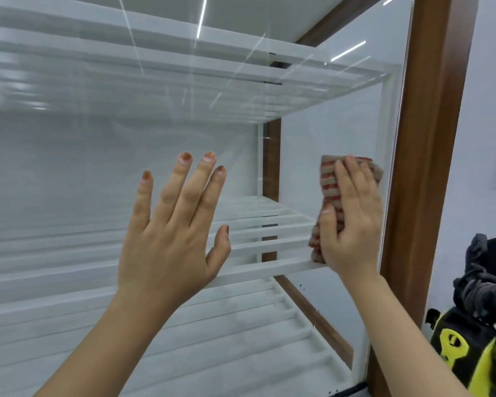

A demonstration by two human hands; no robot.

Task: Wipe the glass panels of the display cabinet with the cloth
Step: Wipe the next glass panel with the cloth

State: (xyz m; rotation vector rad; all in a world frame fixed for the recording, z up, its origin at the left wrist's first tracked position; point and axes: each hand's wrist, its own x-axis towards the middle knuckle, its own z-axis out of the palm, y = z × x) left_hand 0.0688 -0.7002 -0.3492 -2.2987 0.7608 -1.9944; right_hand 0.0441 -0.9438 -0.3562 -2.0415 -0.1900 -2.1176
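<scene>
A glass panel (pixel 83 167) of the display cabinet fills most of the view, with white slatted shelves (pixel 269 247) behind it. My left hand (pixel 172 230) is raised with its fingers straight and spread, at or close to the glass near the middle. My right hand (pixel 352 222) presses a red and grey striped cloth (pixel 328 184) flat against the glass by the right edge; the thumb lies over the cloth's left side. Most of the cloth is hidden under the palm.
A brown wooden frame (pixel 424 167) borders the glass on the right, with a pale wall beyond it. A black and yellow-green bag or device (pixel 476 333) sits at the lower right. Ceiling lights reflect in the upper glass.
</scene>
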